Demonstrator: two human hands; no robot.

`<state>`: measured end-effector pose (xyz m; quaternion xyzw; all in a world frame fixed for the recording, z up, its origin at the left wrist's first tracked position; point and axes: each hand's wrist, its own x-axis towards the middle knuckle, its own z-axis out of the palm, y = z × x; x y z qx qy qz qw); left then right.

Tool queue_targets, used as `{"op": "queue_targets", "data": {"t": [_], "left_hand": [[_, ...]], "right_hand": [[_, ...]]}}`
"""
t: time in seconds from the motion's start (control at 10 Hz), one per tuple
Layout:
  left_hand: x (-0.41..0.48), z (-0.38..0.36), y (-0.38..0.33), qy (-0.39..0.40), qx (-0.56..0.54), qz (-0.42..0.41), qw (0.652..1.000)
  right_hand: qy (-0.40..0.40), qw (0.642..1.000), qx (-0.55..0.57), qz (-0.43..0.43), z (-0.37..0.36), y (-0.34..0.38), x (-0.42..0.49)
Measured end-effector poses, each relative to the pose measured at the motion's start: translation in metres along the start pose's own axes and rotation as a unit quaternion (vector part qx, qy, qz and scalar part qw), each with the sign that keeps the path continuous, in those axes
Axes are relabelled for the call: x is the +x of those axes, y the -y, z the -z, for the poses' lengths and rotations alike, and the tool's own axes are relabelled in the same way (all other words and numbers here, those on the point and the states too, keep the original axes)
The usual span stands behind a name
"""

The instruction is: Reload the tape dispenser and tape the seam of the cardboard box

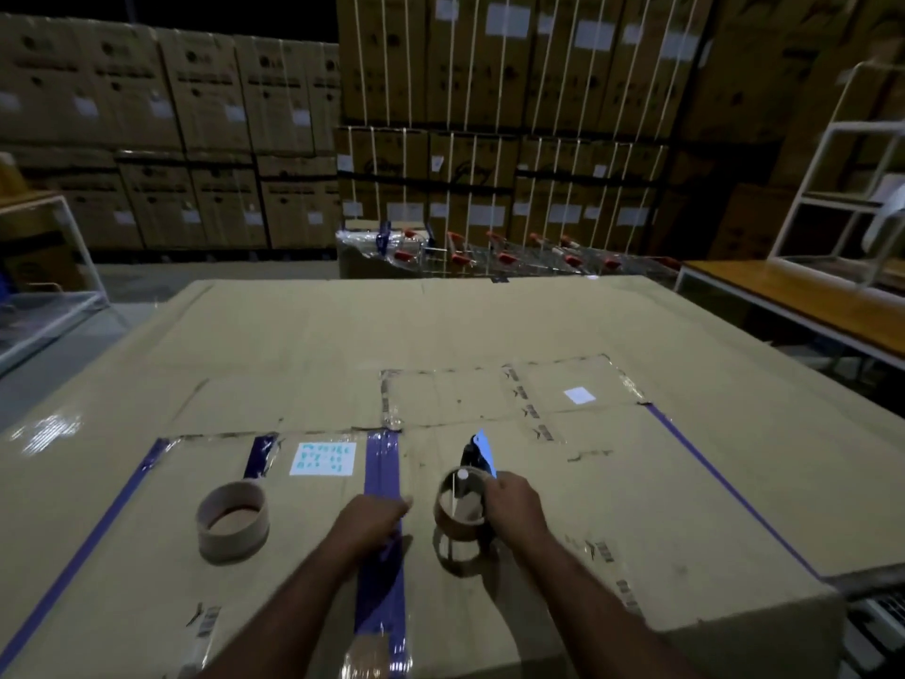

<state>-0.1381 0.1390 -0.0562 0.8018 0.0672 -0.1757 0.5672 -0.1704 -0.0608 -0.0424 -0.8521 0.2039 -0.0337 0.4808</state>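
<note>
Both hands worked on the large tan cardboard box (636,482): left hand (374,524) half-curled on the purple taped seam (382,463), right hand (512,502) clamped on the black tape dispenser (472,458) with brown roll, which risked slipping off unseated.

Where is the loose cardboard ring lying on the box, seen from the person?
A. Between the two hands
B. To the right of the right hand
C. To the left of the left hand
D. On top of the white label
C: the cardboard ring lies flat on the box, left of the left hand, while the right hand holds the tape dispenser.
</note>
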Motion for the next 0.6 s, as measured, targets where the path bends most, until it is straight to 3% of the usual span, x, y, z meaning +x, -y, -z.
{"op": "queue_targets", "data": {"t": [0.1,0.2,0.4,0.6], "left_hand": [[0.037,-0.038,-0.026,0.006,-0.034,-0.026,0.999],[0.065,-0.063,-0.046,-0.024,-0.002,-0.071,0.997],[0.114,-0.069,-0.064,-0.019,0.154,-0.151,0.976],[0.142,-0.070,-0.064,0.023,0.216,-0.114,0.969]], "right_hand": [[-0.005,0.998,-0.054,0.011,-0.005,-0.004,0.031],[-0.014,0.996,-0.084,0.015,-0.004,-0.004,0.067],[-0.011,0.993,-0.117,0.028,0.002,0.002,0.129],[0.016,0.991,-0.131,0.016,0.000,-0.012,0.150]]}}
